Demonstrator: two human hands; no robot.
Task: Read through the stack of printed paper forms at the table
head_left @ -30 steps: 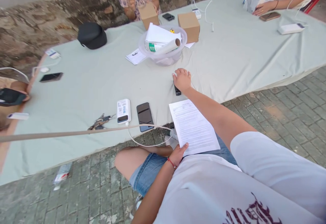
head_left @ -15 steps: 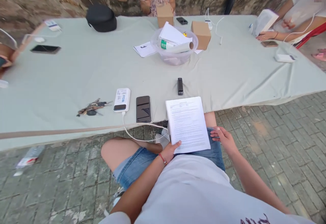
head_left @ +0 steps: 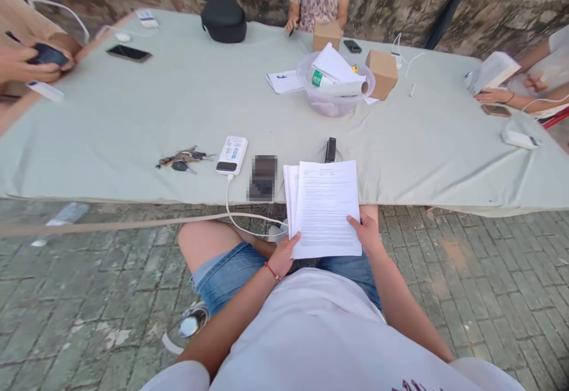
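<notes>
A stack of printed paper sheets (head_left: 328, 210) lies over my lap and the table's near edge. My left hand (head_left: 284, 252) grips its lower left corner, thumb on top. At the right edge, my right hand (head_left: 367, 231) pinches the paper with its thumb over the print. The top sheets sit shifted to the right, so more sheets show along the left side. Just beyond the paper's top edge stands a black stapler (head_left: 330, 150), its near end close to the sheets. The fingers under the paper are hidden.
On the cloth-covered table (head_left: 178, 106) are keys (head_left: 184, 158), a white power bank (head_left: 232, 155) with a cable, and a dark phone (head_left: 262, 178). Farther back are a plastic bowl (head_left: 335, 106) of rolls and papers, cardboard boxes (head_left: 382, 75) and a black case (head_left: 223, 19). Other people sit around.
My right hand has come from beside the stack to grip its right edge. The sheets have spread, with the top ones offset to the right. The camera view has shifted left.
</notes>
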